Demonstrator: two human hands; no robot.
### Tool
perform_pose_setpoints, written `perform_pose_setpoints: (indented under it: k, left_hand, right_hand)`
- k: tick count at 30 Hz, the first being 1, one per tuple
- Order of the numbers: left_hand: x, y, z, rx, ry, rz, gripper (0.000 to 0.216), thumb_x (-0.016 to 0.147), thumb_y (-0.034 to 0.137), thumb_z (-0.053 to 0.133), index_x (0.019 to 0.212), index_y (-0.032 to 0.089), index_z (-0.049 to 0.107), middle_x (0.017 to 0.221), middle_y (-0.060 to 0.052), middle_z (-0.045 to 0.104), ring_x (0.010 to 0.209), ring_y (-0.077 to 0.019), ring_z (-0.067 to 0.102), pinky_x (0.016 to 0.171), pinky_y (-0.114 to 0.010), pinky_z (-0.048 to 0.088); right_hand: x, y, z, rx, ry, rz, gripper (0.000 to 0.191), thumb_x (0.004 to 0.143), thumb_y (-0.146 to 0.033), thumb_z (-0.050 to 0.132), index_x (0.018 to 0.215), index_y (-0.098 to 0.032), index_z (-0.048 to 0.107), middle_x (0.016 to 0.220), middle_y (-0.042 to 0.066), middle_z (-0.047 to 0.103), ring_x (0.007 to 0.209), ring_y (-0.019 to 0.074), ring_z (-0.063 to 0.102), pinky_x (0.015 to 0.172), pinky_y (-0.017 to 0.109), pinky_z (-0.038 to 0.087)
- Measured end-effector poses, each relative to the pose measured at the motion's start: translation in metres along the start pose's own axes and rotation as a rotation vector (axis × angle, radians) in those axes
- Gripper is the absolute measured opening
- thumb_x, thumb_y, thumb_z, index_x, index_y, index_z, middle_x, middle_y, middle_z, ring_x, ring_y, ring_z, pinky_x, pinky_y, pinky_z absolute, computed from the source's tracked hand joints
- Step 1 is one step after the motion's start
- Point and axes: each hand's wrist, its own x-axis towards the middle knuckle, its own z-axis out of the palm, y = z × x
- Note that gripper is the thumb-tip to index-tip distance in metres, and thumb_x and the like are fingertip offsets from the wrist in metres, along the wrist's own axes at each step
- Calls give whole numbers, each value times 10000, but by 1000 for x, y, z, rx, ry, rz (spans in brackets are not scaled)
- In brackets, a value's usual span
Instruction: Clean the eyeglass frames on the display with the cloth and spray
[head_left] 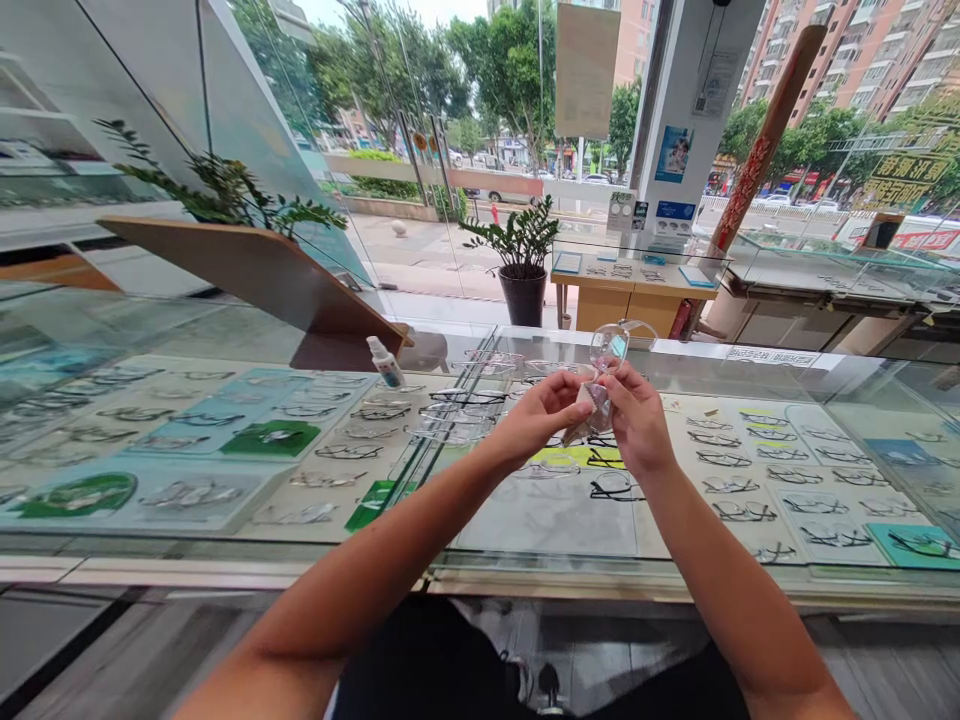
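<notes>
**Item:** clear-framed glasses point(611, 348). Held in the air over the middle of the glass surface point(540, 520), slightly right of centre. One lens stands up above the fingers. The lower part is hidden behind them.

**Left hand** point(534, 418): comes in from the near left. Grip closed, with thumb and fingers pinched together on the lower left part of the glasses.

**Right hand** point(639, 425): comes in from the near right. Grip clamped on the lower right part of the glasses, back of the hand toward the camera. The fingertips of the two hands are just beside each other.

**Cloth** point(589, 410): small and pale, caught between the two grips against the glasses. Its outline is too crumpled to tell further.

**Surrounding stock:**
- Display frames point(349, 452): rows of them lie under the glass on pale, teal and green trays, left and right of the hands.
- Black frames point(611, 488): directly beneath the hands, below the glass, beside a yellow card.
- Spray bottle point(385, 362): small, white-capped and tilted, on the surface at the far left of the hands, well apart from them.
- Wooden board point(255, 275): leans at an angle on the far left of the surface, with leafy stems behind it.
- Potted plant point(523, 255): dark pot, standing beyond the surface by the window.
- Yellow display case point(637, 290): far right of the plant, with a glass top.
</notes>
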Motion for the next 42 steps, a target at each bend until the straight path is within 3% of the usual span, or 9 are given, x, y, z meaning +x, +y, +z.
perform_pose_setpoints:
  k: [3,7,10,14,18,25,31,35,42]
  left_hand:
    - [1,-3,-1,-14,18,26,370,777,358,939,971,176,683,1048,-48,719,936,-139,676,836,-242,535]
    - [0,-2,-1,-6,13,-12,467,765,386,944,1124,204,706,1240,-79,704,1024,-174,687,882,-280,548]
    - [-3,0,0,1,3,-108,531,770,443,932,1162,180,690,1130,-74,730,940,-170,704,837,-283,556]
    - [-5,1,1,68,-71,-198,536,805,600,857,1000,124,706,916,-67,733,816,-153,691,769,-263,546]
    - [-5,0,1,102,-102,-183,560,804,655,828,922,117,728,840,-63,727,744,-139,665,696,-240,524]
    - [-4,-1,1,-52,-66,-178,518,721,489,951,1001,139,691,843,-30,718,726,-129,683,707,-240,552]
    - [-4,-1,2,-55,-43,-193,606,669,449,988,1091,147,675,888,-31,717,730,-125,675,677,-227,542]
    - [-5,-1,5,-11,1,-211,690,609,486,1007,1106,141,674,843,-7,684,721,-116,633,662,-214,507]
    - [-8,4,9,170,-24,-71,697,734,616,895,1214,163,668,966,-36,670,835,-137,594,737,-236,493]
  right_hand:
    - [0,0,0,17,-11,8,274,704,-452,922,729,-233,760,1104,22,658,962,160,616,868,284,529]
    - [0,0,2,25,-3,14,266,699,-437,923,726,-230,758,1152,27,663,977,165,623,864,280,536]
    - [0,-1,2,28,4,18,267,704,-424,920,722,-223,745,1176,27,670,950,153,619,825,264,536]
    - [-1,-1,3,27,16,17,278,716,-420,905,733,-214,720,1189,38,699,891,147,615,744,255,526]
    - [-1,-2,2,6,11,26,288,717,-432,892,741,-216,703,1180,37,704,838,135,600,684,250,507]
    - [1,2,2,34,27,126,375,624,-499,941,719,-225,704,823,-9,667,691,122,544,609,247,467]
    - [-1,4,4,72,-7,183,409,563,-520,985,728,-231,747,887,8,755,732,132,594,646,243,497]
    - [-2,5,4,113,-21,238,415,540,-509,1011,752,-242,774,820,-18,745,724,116,606,641,210,502]
    - [2,5,-3,106,-52,180,345,612,-489,984,738,-249,770,876,9,766,906,168,687,796,255,579]
